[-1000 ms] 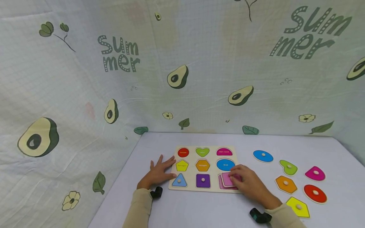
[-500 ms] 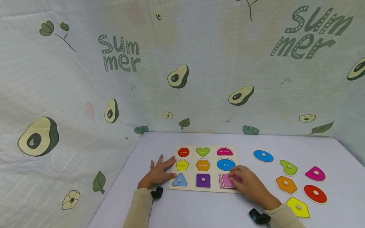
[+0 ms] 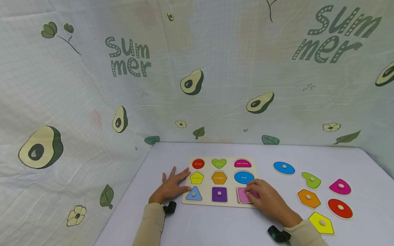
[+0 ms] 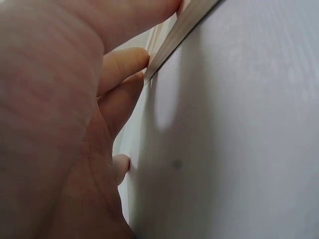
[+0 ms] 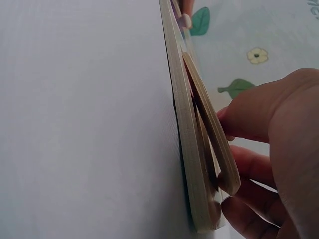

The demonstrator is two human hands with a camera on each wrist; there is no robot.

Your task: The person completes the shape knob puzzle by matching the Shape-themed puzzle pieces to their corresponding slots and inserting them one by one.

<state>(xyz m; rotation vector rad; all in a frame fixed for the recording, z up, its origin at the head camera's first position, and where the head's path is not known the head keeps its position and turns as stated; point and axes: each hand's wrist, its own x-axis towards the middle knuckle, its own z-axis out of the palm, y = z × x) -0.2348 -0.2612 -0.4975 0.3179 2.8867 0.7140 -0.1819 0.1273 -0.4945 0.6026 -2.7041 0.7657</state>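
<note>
Surface: white table (image 3: 215,222), avocado-print cloth behind.
Your L hand (image 3: 172,186): fingers spread flat, steadying puzzle board (image 3: 204,201).
Your R hand (image 3: 266,200): gripping pink square piece (image 3: 243,195), tilted over its slot.

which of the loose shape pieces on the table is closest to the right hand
The yellow pentagon piece, lying just right of the right hand's wrist; the orange, red, green, pink and blue pieces lie farther off.

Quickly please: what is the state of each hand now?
Left hand: open, flat beside the puzzle board.
Right hand: grip on the pink square piece, tilted over its slot.
</note>
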